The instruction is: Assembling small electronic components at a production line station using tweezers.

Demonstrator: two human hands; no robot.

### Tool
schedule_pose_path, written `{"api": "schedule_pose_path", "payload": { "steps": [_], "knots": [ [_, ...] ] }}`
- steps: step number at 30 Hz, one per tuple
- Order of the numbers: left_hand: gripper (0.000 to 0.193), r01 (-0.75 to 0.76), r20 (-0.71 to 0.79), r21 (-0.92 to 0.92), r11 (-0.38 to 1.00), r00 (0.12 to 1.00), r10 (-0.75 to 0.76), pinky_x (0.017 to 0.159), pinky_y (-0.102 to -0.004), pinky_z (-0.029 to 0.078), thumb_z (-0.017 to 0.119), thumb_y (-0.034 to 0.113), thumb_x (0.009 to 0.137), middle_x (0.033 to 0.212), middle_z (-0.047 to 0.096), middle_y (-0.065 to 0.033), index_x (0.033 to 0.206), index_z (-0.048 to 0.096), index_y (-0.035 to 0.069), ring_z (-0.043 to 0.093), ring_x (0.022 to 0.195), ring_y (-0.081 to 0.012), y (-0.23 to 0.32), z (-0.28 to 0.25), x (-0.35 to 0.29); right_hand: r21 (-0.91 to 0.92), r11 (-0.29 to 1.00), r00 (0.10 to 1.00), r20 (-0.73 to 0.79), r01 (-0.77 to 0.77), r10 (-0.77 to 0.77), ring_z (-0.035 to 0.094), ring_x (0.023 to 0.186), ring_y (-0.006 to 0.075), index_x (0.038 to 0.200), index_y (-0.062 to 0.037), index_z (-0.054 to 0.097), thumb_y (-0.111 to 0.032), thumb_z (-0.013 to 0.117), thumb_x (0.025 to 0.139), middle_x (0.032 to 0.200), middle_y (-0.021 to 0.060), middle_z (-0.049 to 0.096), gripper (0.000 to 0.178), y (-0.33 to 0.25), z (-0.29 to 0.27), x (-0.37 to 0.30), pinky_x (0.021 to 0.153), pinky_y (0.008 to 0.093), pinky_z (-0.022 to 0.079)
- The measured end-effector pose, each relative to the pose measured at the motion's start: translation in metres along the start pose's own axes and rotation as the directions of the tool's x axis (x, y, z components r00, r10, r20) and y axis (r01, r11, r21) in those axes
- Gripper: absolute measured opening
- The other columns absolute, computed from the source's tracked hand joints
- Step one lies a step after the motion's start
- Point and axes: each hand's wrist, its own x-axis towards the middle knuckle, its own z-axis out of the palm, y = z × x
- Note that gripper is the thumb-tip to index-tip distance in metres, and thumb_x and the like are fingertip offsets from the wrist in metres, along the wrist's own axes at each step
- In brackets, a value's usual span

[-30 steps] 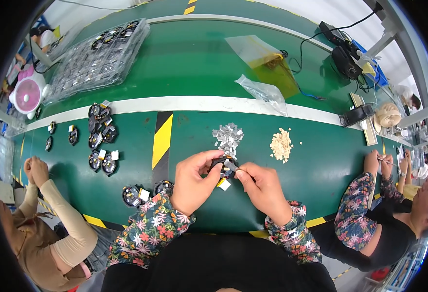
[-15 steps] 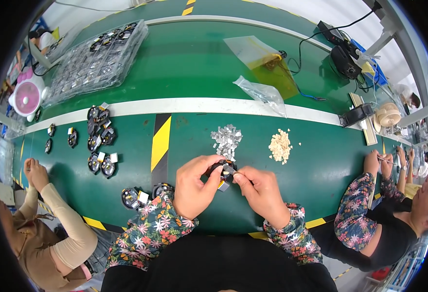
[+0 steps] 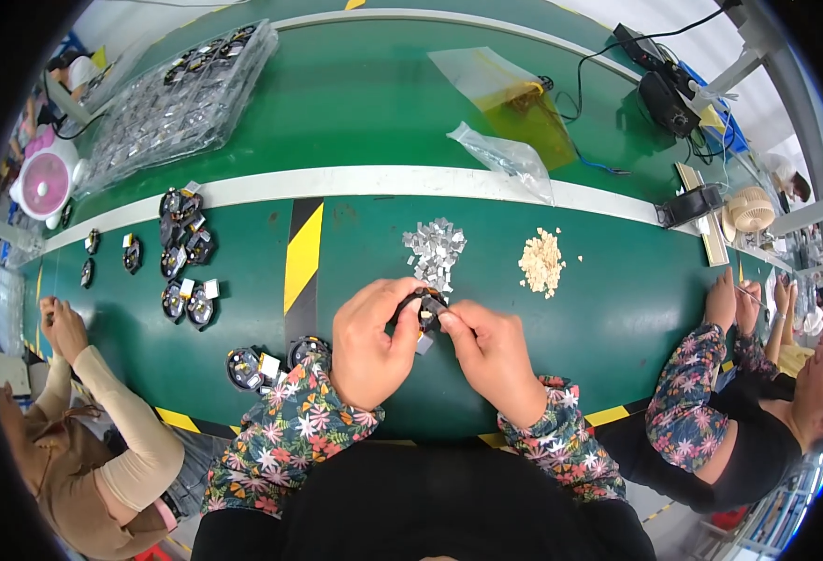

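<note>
Clamped between the left hand's (image 3: 371, 348) thumb and fingers, a small black housing (image 3: 426, 321) is held just left of the right hand (image 3: 496, 353), whose fingertips are set at its right side; whether a grey strip (image 3: 433, 304), slanted toward them, is pinched there cannot be told.

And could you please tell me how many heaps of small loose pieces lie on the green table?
2: a grey heap, just beyond the black part held in the left hand, and a beige heap, farther right.
</note>
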Motion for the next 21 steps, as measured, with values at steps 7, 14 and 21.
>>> {"api": "schedule_pose_path", "payload": {
  "steps": [7,14,21],
  "knots": [
    [0.022,0.419,0.182,-0.461,0.782,0.908,-0.379,0.066,-0.0216,0.047,0.054,-0.003,0.083,0.088,0.063,-0.0058,0.105,0.057,-0.005,0.059,0.074,-0.0090,-0.018,0.001,-0.001,-0.043,0.999,0.998,0.066,-0.007,0.010,0.049,0.053,0.0149,0.082,0.0010,0.060,-0.010,0.056,0.086,0.062,0.0110,0.054,0.013,0.002,-0.008,0.006,0.050,0.0293,0.039],
    [0.024,0.731,0.539,-0.607,0.312,0.667,-0.514,0.070,-0.0249,0.051,0.049,0.000,0.087,0.096,0.062,-0.0081,0.111,0.053,-0.003,0.062,0.085,-0.0148,-0.017,-0.015,0.006,0.506,0.813,0.956,0.107,-0.289,0.273,0.047,0.069,0.0103,0.087,0.0033,0.059,-0.015,0.049,0.091,0.079,0.0028,0.053,0.021,-0.016,-0.039,0.012,0.062,0.0246,0.038],
    [0.027,0.768,0.580,-0.602,0.216,0.608,-0.543,0.064,-0.0258,0.053,0.048,0.001,0.088,0.093,0.063,-0.0102,0.115,0.048,-0.001,0.064,0.080,-0.0184,-0.005,-0.020,0.013,0.527,0.840,0.980,-0.198,0.127,-0.024,0.048,0.059,0.0105,0.085,0.0015,0.057,-0.018,0.045,0.094,0.086,0.0082,0.054,0.024,-0.004,-0.033,0.014,0.051,0.0201,0.039]
  ]
}}
